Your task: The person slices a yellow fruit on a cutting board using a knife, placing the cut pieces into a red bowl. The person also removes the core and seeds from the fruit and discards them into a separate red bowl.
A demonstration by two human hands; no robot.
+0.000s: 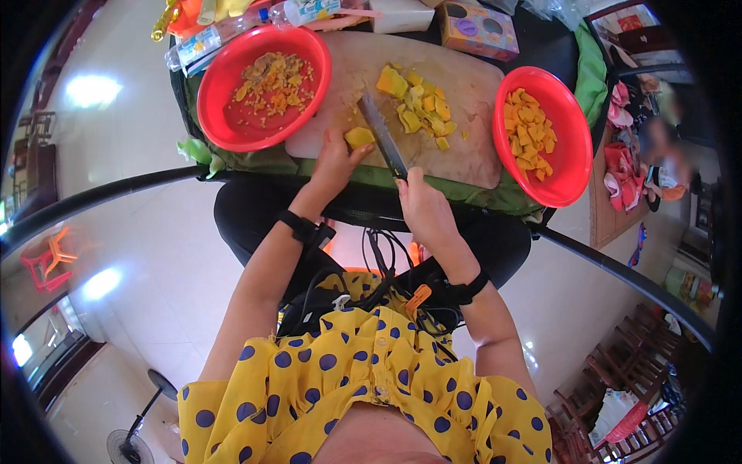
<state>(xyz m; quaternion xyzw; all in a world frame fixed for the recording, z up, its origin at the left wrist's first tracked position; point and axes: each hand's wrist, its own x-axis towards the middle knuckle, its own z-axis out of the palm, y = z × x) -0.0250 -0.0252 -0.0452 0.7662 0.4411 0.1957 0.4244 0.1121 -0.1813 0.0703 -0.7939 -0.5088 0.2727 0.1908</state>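
Note:
My right hand (423, 205) is wrapped round the handle of a knife (380, 133), its blade slanting up and left over the cutting board (464, 81). Between the thumb and fingers of my left hand (337, 164) is a piece of pumpkin (359, 138), close beside the blade. Farther up the board lies a heap of pumpkin pieces and peel (421, 104). A red basin (263, 133) at the left contains seeds and stringy pulp (272, 82). Cut orange pumpkin chunks (529, 131) fill part of a second red basin (570, 155) on the right.
Plastic bottles (220, 37), a white box (402, 15) and a patterned carton (479, 31) line the far side. Dark cables (379, 255) hang over my lap below the table edge. Dark curved rails (618, 263) run out on both sides.

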